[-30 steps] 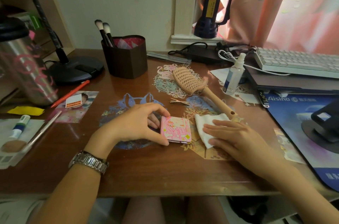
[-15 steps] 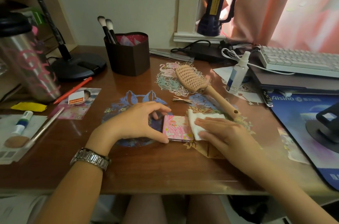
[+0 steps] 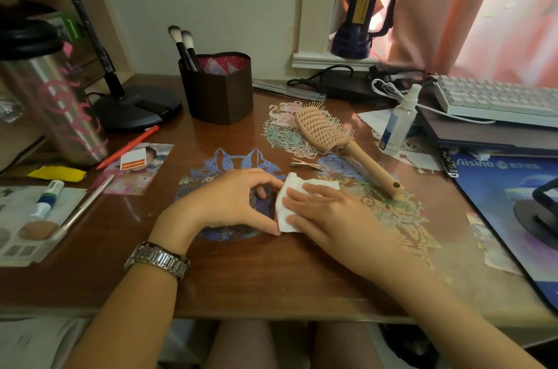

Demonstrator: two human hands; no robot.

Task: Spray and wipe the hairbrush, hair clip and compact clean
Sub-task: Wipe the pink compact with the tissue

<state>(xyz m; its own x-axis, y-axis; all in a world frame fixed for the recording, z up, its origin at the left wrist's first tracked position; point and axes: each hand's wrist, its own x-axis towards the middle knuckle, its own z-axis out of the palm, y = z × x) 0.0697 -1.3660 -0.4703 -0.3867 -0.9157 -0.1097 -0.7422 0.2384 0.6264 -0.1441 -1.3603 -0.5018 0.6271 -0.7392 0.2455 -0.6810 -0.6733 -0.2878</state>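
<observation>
My right hand [image 3: 326,214] presses a white wipe [image 3: 287,217] flat over the pink compact, which is fully hidden under wipe and fingers. My left hand [image 3: 232,202] pinches the compact's left side with thumb and fingers, holding it on the desk. The beige hairbrush [image 3: 329,133] lies bristles up behind my hands, handle pointing towards the right. A thin metal hair clip [image 3: 306,163] lies flat between the brush and my hands. The clear spray bottle [image 3: 398,124] stands upright to the right of the brush.
A brown heart-shaped brush holder [image 3: 219,90] and a lamp base [image 3: 136,108] stand at the back left, a steel tumbler [image 3: 51,102] far left. A keyboard [image 3: 498,99] and blue mouse mat [image 3: 507,202] fill the right. A makeup palette [image 3: 27,226] lies at front left.
My right hand slid the white wipe leftwards from beside the compact onto its top, covering the pink lid. My left hand stayed gripping the compact's left side.
</observation>
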